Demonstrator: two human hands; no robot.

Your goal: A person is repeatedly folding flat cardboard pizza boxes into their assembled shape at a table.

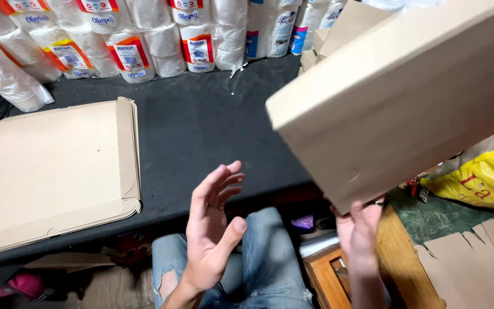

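Note:
My right hand (357, 229) grips the lower corner of a folded flat cardboard box (398, 100), held up and tilted at the right, above the table edge. My left hand (211, 226) hangs empty over my lap with its fingers spread, palm turned toward the box, a short gap away from it. On the black table (201, 126) at the left lies an unfolded flat cardboard box blank (52, 171), partly over the front edge.
Wrapped packs of paper rolls (132, 34) are stacked along the back of the table. A yellow plastic bag (481, 177) and loose cardboard pieces (475, 257) lie at the right. A wooden stool (338, 269) stands beside my knee in torn jeans.

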